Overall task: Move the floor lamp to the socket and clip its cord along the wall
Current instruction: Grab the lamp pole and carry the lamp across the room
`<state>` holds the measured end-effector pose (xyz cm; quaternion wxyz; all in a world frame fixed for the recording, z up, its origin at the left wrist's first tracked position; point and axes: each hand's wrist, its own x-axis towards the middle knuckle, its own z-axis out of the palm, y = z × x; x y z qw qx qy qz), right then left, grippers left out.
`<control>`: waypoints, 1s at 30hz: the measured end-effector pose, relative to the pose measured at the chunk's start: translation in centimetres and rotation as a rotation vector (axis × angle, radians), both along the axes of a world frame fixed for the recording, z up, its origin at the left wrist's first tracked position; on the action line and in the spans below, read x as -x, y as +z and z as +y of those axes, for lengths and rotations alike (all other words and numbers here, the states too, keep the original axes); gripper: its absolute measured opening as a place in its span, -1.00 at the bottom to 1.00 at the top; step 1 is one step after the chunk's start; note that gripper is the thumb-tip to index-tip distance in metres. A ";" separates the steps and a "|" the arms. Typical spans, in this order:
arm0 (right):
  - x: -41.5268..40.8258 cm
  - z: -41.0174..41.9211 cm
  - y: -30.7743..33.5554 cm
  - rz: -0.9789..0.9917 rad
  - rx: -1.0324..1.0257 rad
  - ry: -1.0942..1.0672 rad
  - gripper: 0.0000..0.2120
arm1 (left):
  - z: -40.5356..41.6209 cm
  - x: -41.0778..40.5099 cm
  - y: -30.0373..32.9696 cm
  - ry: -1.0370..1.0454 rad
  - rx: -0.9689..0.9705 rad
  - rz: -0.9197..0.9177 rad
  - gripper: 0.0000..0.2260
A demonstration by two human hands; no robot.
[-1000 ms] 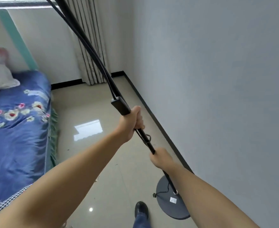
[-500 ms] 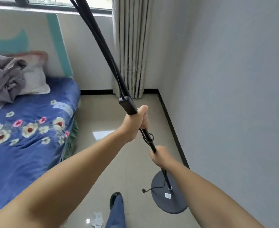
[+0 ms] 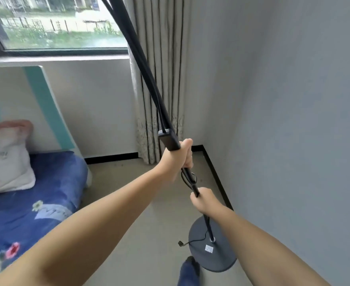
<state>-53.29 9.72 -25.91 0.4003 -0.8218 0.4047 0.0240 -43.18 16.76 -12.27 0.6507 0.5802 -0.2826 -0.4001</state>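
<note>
View tipped upward since a second ago, window (image 3: 54,23) now in sight, curtain (image 3: 159,79) and room corner drawn closer, floor lamp (image 3: 155,104) carried forward with them, shoe (image 3: 190,265) now beside lamp base (image 3: 221,256), bed (image 3: 25,213) slid left.

Our two forearms are bare, no sleeves showing; at the frame's bottom, our blue trouser leg (image 3: 187,274) ends in a dark shoe (image 3: 193,262).

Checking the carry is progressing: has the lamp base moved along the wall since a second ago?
Yes. The lamp base sits nearer the curtain corner now, still close beside the black skirting.
</note>
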 end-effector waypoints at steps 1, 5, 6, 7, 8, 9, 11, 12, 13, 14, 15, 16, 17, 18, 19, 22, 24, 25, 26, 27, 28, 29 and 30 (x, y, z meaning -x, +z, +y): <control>-1.8 -2.2 -0.4 -0.004 -0.021 0.001 -0.66 | -2.3 -1.7 -0.3 0.009 -0.005 -0.001 -0.61; -8.5 -10.4 -1.2 0.012 -0.064 0.039 -0.66 | -10.3 -7.8 -0.9 0.039 -0.051 -0.010 -0.58; -10.0 -12.0 -1.2 0.021 -0.061 0.060 -0.66 | -11.9 -9.2 -1.0 0.045 -0.064 -0.023 -0.57; -11.5 -13.6 -1.2 0.032 -0.056 0.079 -0.65 | -13.5 -10.7 -1.0 0.050 -0.076 -0.033 -0.57; -13.2 -15.2 -1.3 0.036 -0.059 0.087 -0.65 | -15.2 -12.3 -1.2 0.055 -0.082 -0.037 -0.57; -14.8 -16.7 -1.4 0.040 -0.074 0.085 -0.65 | -16.8 -13.9 -1.4 0.059 -0.083 -0.036 -0.58; -18.4 -19.6 -1.9 0.062 -0.101 0.084 -0.64 | -19.9 -17.3 -2.2 0.065 -0.097 -0.040 -0.56; -20.3 -21.1 -2.2 0.070 -0.114 0.075 -0.65 | -21.6 -19.1 -2.7 0.071 -0.111 -0.048 -0.54; -22.1 -22.6 -2.6 0.072 -0.141 0.053 -0.65 | -23.3 -21.0 -3.3 0.076 -0.124 -0.057 -0.53; -24.0 -24.1 -2.9 0.073 -0.172 0.025 -0.66 | -24.9 -22.8 -3.8 0.083 -0.137 -0.067 -0.53; -25.8 -25.6 -3.3 0.079 -0.206 -0.008 -0.67 | -26.5 -24.6 -4.4 0.096 -0.152 -0.073 -0.54; -27.8 -27.2 -3.7 0.088 -0.230 -0.039 -0.68 | -28.1 -26.4 -5.0 0.109 -0.161 -0.073 -0.56; -29.7 -28.7 -4.1 0.105 -0.239 -0.063 -0.69 | -29.7 -28.1 -5.5 0.116 -0.172 -0.072 -0.57; -31.3 -30.0 -4.5 0.123 -0.257 -0.085 -0.69 | -31.1 -29.7 -6.0 0.115 -0.190 -0.066 -0.57; -32.8 -31.4 -4.8 0.129 -0.269 -0.103 -0.68 | -32.7 -31.2 -6.5 0.106 -0.206 -0.062 -0.56; -36.7 -35.8 -6.1 0.127 -0.256 -0.131 -0.64 | -37.4 -34.8 -7.8 0.087 -0.234 -0.062 -0.49; -38.7 -38.8 -6.9 0.160 -0.247 -0.136 -0.63 | -40.8 -36.7 -9.2 0.089 -0.244 -0.047 -0.43; -39.5 -40.5 -7.6 0.177 -0.245 -0.131 -0.63 | -42.5 -37.4 -10.1 0.088 -0.254 -0.044 -0.42; -40.2 -42.3 -8.6 0.182 -0.242 -0.125 -0.62 | -44.5 -38.1 -11.1 0.092 -0.258 -0.058 -0.43; -40.8 -44.1 -9.7 0.181 -0.236 -0.120 -0.61 | -46.4 -38.9 -12.4 0.105 -0.270 -0.085 -0.45; -41.3 -45.9 -11.1 0.173 -0.233 -0.114 -0.61 | -48.1 -39.4 -13.7 0.136 -0.275 -0.107 -0.51; -41.8 -47.8 -12.7 0.155 -0.230 -0.115 -0.61 | -50.0 -39.8 -15.3 0.171 -0.272 -0.123 -0.60; -42.3 -49.5 -14.3 0.132 -0.225 -0.124 -0.61 | -51.9 -40.3 -17.0 0.192 -0.264 -0.123 -0.67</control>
